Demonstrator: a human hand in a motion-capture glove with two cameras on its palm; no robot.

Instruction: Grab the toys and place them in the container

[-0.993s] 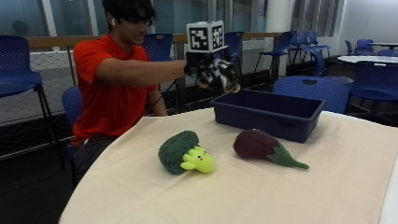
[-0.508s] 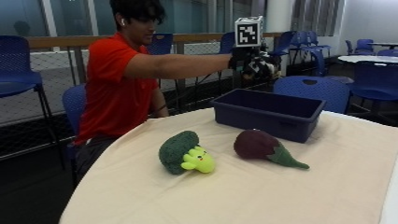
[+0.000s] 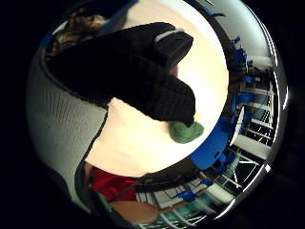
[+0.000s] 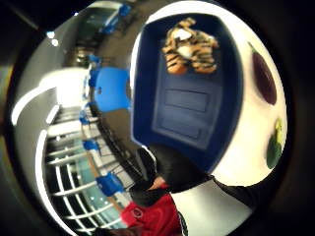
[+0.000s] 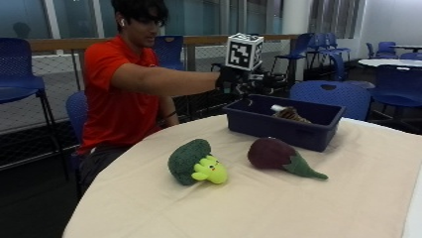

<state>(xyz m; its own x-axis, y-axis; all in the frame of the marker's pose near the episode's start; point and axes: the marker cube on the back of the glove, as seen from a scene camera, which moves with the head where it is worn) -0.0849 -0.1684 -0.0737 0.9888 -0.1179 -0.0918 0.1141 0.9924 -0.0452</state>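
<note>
My gloved right hand (image 5: 236, 82) hovers above the near-left end of the blue container (image 5: 284, 131), fingers relaxed and holding nothing. A striped tiger toy (image 5: 290, 115) lies inside the container; the thumb side palm view looks down on the tiger toy (image 4: 189, 46) and the container floor (image 4: 187, 108). On the cream tablecloth in front of it rest a green broccoli toy (image 5: 194, 163) and a dark purple eggplant toy (image 5: 274, 153), both apart from my hand. The little finger side palm view shows my gloved fingers (image 3: 143, 76) over the cloth and part of the broccoli toy (image 3: 185, 131).
The round table (image 5: 231, 213) is covered with a cream cloth, and its edge curves near the person's lap. A blue chair (image 5: 330, 94) stands just behind the container, and more blue chairs and a railing lie farther back.
My hand carried the tiger toy over the container and let it go. The tiger now lies inside, and my hand has drawn back toward the container's left end.
</note>
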